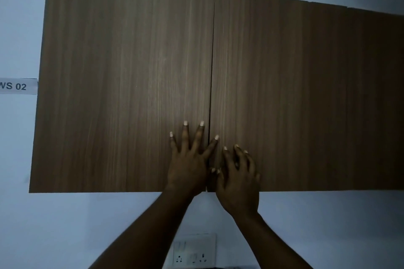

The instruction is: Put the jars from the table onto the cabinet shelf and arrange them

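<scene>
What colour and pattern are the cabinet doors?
The flat wall-cabinet doors are brown vertical wood grain; head view.

Indoor room, plain and more institutional than homely: a pale painted wall point(65, 225) carries a wood-grain laminate wall cabinet point(122, 72) with two flat, handleless doors, both closed, and more of the same laminate runs on at right. A printed paper label point(18, 86) reading "WS 02" is stuck to the wall just left of the cabinet, suggesting a numbered station in a lab or office. A white socket-and-switch plate point(193, 251) sits in the wall below; the light is dim.
</scene>
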`<action>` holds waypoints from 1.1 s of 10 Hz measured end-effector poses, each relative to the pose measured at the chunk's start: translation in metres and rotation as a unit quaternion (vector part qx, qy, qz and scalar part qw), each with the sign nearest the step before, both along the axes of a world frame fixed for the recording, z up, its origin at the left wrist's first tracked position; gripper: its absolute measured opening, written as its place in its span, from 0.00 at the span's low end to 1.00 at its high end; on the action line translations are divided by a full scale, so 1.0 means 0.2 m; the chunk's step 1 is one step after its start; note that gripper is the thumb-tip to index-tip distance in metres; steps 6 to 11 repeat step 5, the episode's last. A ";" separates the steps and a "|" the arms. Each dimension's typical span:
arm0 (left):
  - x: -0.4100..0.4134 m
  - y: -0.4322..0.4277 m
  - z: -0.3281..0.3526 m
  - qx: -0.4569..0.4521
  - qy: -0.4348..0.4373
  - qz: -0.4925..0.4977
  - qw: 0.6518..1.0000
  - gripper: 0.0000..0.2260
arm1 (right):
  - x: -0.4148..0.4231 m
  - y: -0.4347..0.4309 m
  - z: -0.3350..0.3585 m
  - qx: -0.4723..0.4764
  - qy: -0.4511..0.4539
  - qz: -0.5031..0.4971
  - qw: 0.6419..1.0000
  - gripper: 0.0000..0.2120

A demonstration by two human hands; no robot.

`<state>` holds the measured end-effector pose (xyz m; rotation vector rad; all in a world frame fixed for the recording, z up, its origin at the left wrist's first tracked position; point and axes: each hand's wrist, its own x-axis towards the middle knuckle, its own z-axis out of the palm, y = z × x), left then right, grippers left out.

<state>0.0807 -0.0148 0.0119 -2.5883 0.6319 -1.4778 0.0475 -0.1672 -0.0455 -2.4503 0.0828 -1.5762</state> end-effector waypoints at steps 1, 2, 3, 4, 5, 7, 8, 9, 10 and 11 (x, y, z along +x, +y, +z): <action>-0.01 0.00 -0.01 0.004 0.015 -0.003 1.000 0.39 | -0.02 -0.04 0.02 0.001 -0.014 0.019 1.000 0.27; -0.04 0.00 -0.03 0.012 0.037 -0.002 0.999 0.39 | -0.06 -0.07 0.06 -0.006 -0.004 0.030 1.000 0.25; -0.08 0.00 -0.04 0.012 0.058 0.003 0.998 0.37 | -0.10 -0.10 0.12 -0.008 0.017 0.057 0.998 0.23; -0.15 0.01 -0.03 0.020 0.070 0.011 0.997 0.35 | -0.17 -0.11 0.18 0.000 0.044 0.101 0.994 0.18; -0.21 0.04 -0.02 0.009 0.065 -0.006 0.998 0.33 | -0.25 -0.12 0.29 0.065 0.070 0.176 0.980 0.14; -0.21 0.04 -0.02 0.009 0.065 -0.006 0.998 0.33 | -0.25 -0.12 0.29 0.065 0.070 0.176 0.980 0.14; -0.21 0.04 -0.02 0.009 0.065 -0.006 0.998 0.33 | -0.25 -0.12 0.29 0.065 0.070 0.176 0.980 0.14; -0.21 0.04 -0.02 0.009 0.065 -0.006 0.998 0.33 | -0.25 -0.12 0.29 0.065 0.070 0.176 0.980 0.14; -0.21 0.04 -0.02 0.009 0.065 -0.006 0.998 0.33 | -0.25 -0.12 0.29 0.065 0.070 0.176 0.980 0.14; -0.21 0.04 -0.02 0.009 0.065 -0.006 0.998 0.33 | -0.25 -0.12 0.29 0.065 0.070 0.176 0.980 0.14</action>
